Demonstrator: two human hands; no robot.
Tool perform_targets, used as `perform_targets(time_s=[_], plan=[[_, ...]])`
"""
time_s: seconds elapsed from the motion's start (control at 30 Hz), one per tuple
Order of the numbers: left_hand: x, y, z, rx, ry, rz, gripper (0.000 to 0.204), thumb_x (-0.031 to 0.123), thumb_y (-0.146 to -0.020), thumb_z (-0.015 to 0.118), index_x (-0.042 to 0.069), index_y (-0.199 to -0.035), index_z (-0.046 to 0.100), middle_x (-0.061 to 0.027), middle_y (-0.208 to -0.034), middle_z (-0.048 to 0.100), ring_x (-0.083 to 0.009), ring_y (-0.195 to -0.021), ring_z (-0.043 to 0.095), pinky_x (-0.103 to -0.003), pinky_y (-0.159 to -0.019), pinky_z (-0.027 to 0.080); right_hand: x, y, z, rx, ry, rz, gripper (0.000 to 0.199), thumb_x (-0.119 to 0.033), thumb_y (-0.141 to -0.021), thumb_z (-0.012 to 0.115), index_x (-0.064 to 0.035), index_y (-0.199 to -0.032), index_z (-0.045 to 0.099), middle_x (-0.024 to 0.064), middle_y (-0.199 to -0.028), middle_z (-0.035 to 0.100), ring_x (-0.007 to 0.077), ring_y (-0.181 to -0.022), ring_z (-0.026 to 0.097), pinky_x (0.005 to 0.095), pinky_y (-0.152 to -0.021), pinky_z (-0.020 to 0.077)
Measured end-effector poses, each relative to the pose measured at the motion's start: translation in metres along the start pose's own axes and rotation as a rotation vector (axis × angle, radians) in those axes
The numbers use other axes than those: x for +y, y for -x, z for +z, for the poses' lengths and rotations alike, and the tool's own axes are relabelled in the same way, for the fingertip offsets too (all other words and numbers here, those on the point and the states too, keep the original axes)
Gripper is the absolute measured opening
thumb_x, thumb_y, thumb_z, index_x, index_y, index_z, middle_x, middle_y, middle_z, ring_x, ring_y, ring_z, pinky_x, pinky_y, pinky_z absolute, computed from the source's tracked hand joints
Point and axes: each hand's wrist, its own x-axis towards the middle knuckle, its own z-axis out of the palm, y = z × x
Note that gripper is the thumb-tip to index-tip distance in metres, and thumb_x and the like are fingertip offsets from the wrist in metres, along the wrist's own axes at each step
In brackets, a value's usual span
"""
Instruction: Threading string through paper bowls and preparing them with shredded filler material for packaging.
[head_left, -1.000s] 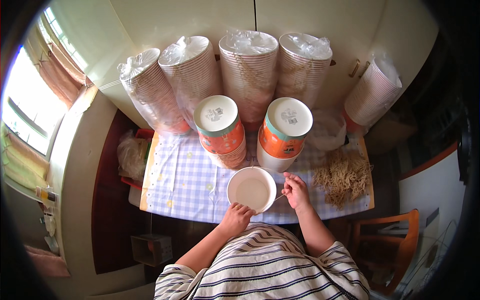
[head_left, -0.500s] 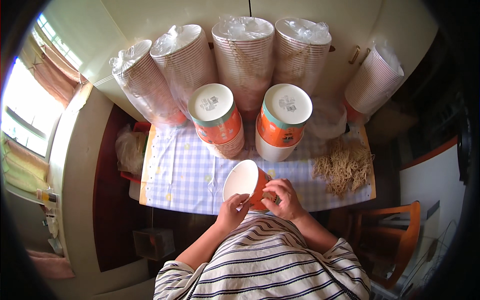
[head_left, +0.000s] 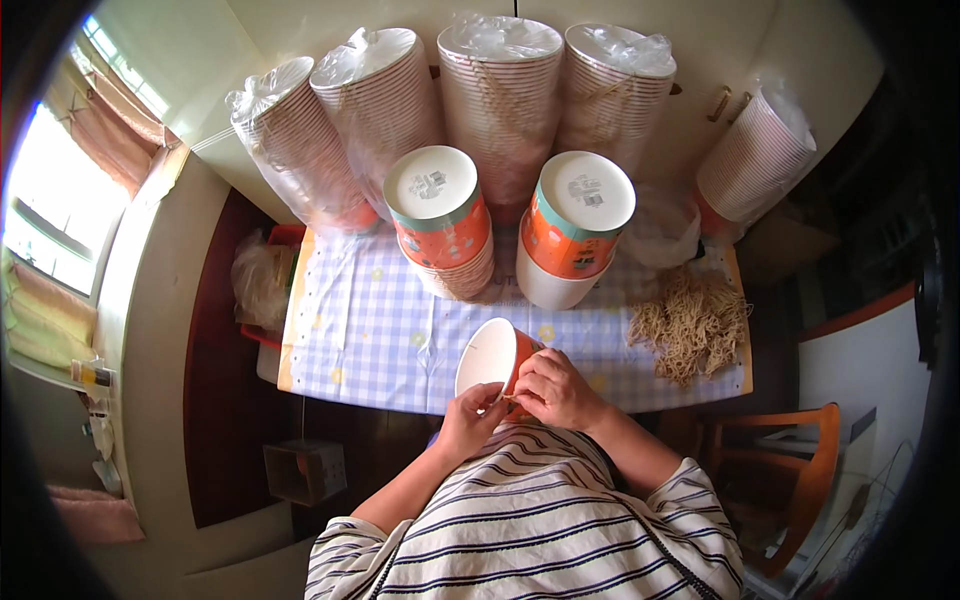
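The paper tub [head_left: 493, 358] tilts with its mouth leftward, the left hand [head_left: 470, 420] pinching its near rim, the right hand [head_left: 556, 389] nearer its orange side, that grip's closure unclear.

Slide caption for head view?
Left hand and right hand at the rim of a tilted round orange-and-white paper tub.

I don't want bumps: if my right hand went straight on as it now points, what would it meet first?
Probably the paper cup, whose orange side is right by the right hand. The left hand is close too; depth is unclear.
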Motion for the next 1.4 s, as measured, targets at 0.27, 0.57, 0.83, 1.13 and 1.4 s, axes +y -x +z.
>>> perform_targets(time_s=[0.27, 0.57, 0.83, 1.13, 1.4], plan=[[-0.007, 0.009, 0.0, 0.039, 0.323, -0.116, 0.029, 0.002, -0.086, 0.06, -0.003, -0.115, 0.056, -0.0057, -0.089, 0.065, -0.0077, -0.08, 0.059, -0.022, -0.072, 0.049, -0.018, 0.003, -0.005, -0.168, -0.346, 0.23, 0.012, -0.007, -0.074, 0.069, -0.0057, -0.078, 0.057, 0.0069, -0.071, 0.059, 0.0239, -0.067, 0.057, 0.0346, -0.071, 0.0452], [-0.008, 0.017, -0.002, 0.127, 0.16, 0.11, 0.037, -0.011, -0.085, 0.048, 0.002, -0.119, 0.052, -0.0069, -0.1, 0.056, -0.011, -0.089, 0.056, -0.023, -0.072, 0.047, -0.018, 0.004, 0.011, -0.091, -0.197, 0.248, 0.01, -0.006, -0.072, 0.067, -0.0064, -0.077, 0.058, 0.0068, -0.073, 0.06, 0.0249, -0.068, 0.059, 0.0344, -0.066, 0.0419], [0.001, 0.012, -0.01, 0.152, -0.064, 0.127, 0.016, -0.003, -0.08, 0.06, 0.001, -0.093, 0.066, -0.0065, -0.091, 0.057, -0.0069, -0.07, 0.053, -0.021, -0.063, 0.044, -0.017, 0.002, 0.019, -0.035, -0.224, 0.259, 0.008, -0.008, -0.074, 0.067, -0.0065, -0.078, 0.059, 0.0054, -0.073, 0.059, 0.025, -0.069, 0.058, 0.0346, -0.067, 0.0416], [-0.004, 0.006, -0.01, 0.197, -0.22, 0.238, 0.018, -0.001, -0.072, 0.069, 0.003, -0.089, 0.067, -0.007, -0.084, 0.059, -0.0091, -0.059, 0.054, -0.023, -0.054, 0.046, -0.013, -0.002, 0.018, -0.054, -0.215, 0.204, 0.009, -0.009, -0.074, 0.068, -0.0064, -0.076, 0.059, 0.0048, -0.074, 0.059, 0.0247, -0.07, 0.058, 0.0343, -0.069, 0.0417], [-0.008, 0.004, -0.015, 0.256, -0.337, 0.331, 0.022, 0.002, -0.069, 0.069, 0.006, -0.091, 0.064, -0.0101, -0.087, 0.062, -0.0163, -0.055, 0.058, -0.027, -0.05, 0.049, 0.0, -0.001, 0.012, -0.075, -0.086, 0.153, 0.01, -0.009, -0.074, 0.067, -0.0085, -0.073, 0.058, 0.0037, -0.072, 0.056, 0.0235, -0.072, 0.056, 0.0359, -0.076, 0.0407]])
